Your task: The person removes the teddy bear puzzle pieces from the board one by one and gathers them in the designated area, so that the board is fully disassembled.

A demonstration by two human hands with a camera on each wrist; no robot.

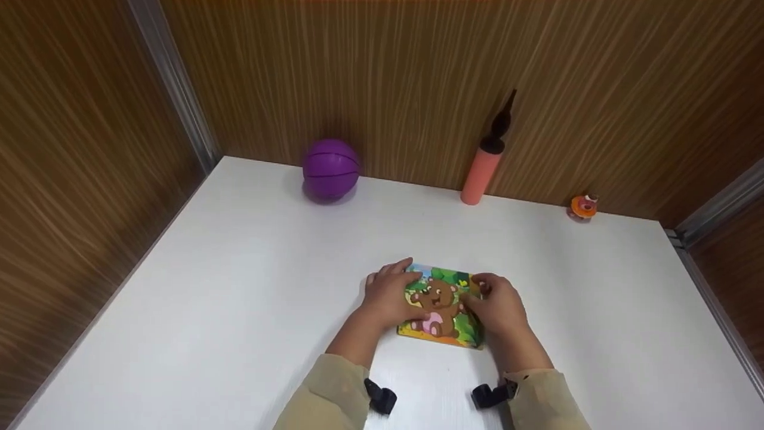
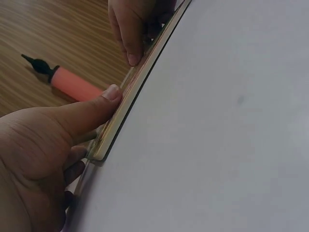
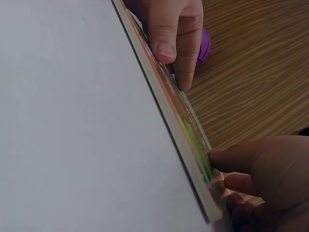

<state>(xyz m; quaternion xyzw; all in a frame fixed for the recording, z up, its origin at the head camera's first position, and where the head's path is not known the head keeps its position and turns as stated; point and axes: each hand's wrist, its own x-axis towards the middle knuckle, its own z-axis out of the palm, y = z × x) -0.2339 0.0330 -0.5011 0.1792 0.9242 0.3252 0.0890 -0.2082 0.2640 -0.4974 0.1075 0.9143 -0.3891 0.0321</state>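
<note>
A flat square bear-picture board (image 1: 440,307), bright with green and yellow, lies on the white table in front of me. My left hand (image 1: 388,298) grips its left side, the thumb over the picture and the other fingers along the left and upper edge. At the opposite side my right hand (image 1: 501,307) holds the board's right edge, its thumb on the picture and its fingers bent by the upper right corner. In the left wrist view the board's pale side edge (image 2: 125,104) lies flat to the table. Some fingertips are hidden behind the board's edge.
Along the back wooden wall stand a purple ball (image 1: 331,169), a pink hand pump (image 1: 481,173) with a black nozzle, and a small orange toy figure (image 1: 583,206). Wood-grain panels (image 1: 89,149) enclose the white table (image 1: 239,286) at the back and sides.
</note>
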